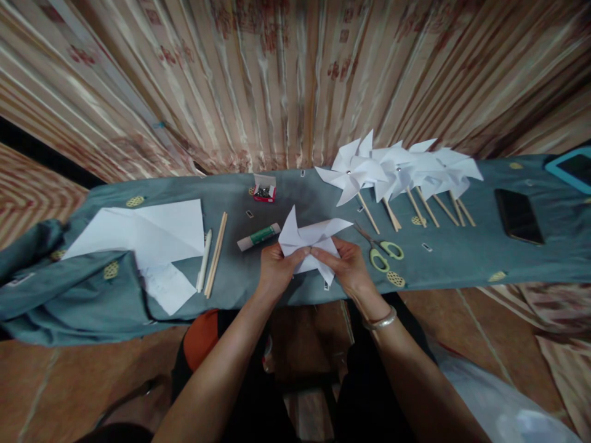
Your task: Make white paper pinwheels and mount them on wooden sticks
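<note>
Both my hands pinch a white folded paper pinwheel [310, 242] at the near edge of a table draped in blue-grey cloth [240, 283]. My left hand [276, 267] grips its left side with thumb and fingers closed. My right hand [347, 264], with a silver bangle on the wrist, presses the folded flaps together at the centre. A glue stick [258, 236] lies just left of the paper. Green-handled scissors [382, 249] lie just right of my right hand.
Several finished white pinwheels on wooden sticks [397, 172] lie at the back right. White paper sheets [148, 237], a pen and a wooden stick [215, 253] lie at the left. A small red box of pins [265, 192], a black phone [518, 216] and a tablet corner [570, 167] are also on the cloth.
</note>
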Tool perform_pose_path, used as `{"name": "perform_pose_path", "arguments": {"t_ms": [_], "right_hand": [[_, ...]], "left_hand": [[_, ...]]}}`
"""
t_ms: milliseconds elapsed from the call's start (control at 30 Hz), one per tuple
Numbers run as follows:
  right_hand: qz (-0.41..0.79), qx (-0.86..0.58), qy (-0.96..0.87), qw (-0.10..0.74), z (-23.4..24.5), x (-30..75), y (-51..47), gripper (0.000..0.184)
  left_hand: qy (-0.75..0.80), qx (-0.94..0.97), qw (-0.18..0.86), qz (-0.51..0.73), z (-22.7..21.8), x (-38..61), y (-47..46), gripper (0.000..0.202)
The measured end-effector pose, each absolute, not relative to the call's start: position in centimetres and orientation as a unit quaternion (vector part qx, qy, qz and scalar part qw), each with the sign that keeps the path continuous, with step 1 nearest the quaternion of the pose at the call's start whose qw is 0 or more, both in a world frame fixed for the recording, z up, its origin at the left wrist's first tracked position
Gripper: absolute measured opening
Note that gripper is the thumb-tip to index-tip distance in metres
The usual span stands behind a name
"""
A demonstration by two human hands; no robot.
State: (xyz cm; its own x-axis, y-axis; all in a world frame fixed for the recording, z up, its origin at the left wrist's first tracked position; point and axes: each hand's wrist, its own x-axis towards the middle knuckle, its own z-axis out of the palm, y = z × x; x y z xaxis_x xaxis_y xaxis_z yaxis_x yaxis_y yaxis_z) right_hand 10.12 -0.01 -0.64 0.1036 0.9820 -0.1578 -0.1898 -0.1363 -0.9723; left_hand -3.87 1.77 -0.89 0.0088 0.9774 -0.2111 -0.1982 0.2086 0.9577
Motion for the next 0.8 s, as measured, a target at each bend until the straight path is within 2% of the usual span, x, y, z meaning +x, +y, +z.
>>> {"name": "perform_pose_path", "arguments": {"t_ms": [800], "right_hand": [[0.52,-0.549,-0.423,0.499,-0.47,10.52,0.09,0.031]], "left_hand": [[0.485,0.362,0.617,0.504,-0.58,-3.92,1.63,0.029]]}}
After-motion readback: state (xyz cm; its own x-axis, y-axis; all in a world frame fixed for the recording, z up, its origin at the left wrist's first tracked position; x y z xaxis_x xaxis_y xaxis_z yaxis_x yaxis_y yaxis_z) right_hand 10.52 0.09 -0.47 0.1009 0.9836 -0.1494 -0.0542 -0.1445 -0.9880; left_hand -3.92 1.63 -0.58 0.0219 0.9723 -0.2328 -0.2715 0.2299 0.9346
